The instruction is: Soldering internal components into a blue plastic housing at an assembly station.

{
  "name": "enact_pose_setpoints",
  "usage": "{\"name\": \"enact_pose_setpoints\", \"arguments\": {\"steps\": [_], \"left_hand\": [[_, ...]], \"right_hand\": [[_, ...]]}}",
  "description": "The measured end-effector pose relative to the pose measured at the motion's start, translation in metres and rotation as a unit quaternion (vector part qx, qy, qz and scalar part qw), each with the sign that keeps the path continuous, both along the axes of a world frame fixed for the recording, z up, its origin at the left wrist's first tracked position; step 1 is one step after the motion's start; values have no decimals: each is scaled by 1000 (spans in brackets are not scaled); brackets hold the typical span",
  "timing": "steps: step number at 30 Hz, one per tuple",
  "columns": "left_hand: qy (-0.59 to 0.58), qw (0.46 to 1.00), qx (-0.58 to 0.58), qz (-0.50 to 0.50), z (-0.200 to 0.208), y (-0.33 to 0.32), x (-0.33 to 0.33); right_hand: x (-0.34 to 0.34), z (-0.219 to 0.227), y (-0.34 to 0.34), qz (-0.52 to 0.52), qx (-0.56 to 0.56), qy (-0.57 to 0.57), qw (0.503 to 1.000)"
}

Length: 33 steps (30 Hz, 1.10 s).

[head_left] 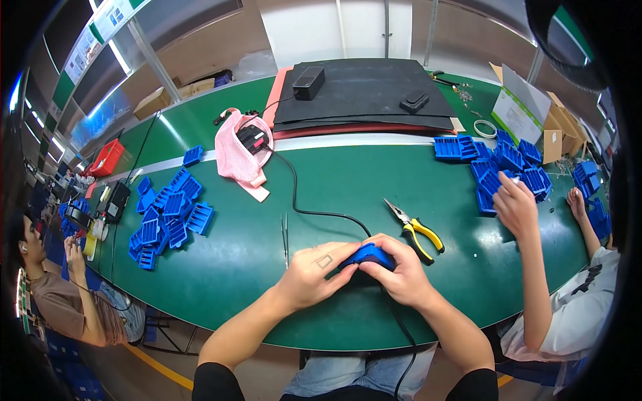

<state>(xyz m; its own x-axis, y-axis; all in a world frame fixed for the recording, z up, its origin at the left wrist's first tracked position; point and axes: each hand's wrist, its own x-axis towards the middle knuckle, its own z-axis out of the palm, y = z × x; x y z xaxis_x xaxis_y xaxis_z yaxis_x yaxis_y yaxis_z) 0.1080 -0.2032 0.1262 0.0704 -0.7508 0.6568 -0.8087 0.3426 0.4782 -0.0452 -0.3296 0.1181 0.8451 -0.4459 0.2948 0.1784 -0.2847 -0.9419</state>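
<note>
step: both hands, left [313,269] & right [399,273], grip blue part [370,254] w/ black cable [314,212] over desk [267,267] | next: prob. needs firm hold, small finger adj.

Pliers [416,229] right of tweezers [285,239], seemingly.

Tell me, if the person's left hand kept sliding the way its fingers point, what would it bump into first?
The left hand points right, so it would meet the blue part it already touches, then the right hand just behind; depth is hard to judge.
</note>
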Motion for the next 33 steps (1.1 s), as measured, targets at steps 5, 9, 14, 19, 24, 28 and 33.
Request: {"name": "enact_pose_setpoints", "arguments": {"steps": [5,9,14,19,24,28,33], "left_hand": [[-18,1000,13,-13,-2,1,3],[18,999,38,-18,2,3,3],[88,994,55,-43,3,4,4],[165,980,98,-55,5,2,8],[54,994,92,-37,9,-1,5],[8,996,87,-31,2,0,9],[-28,992,117,-34,6,3,10]], "right_hand": [[0,-1,-2,2,-44,3,999],[-1,2,-1,5,-51,-7,999],[-2,0,-4,19,-59,-21,998],[-2,-1,-5,-7,-44,-12,999],[-6,3,-7,-47,26,26,998],[-5,5,-7,-41,-4,25,999],[-6,4,-9,-26,-24,24,999]]}}
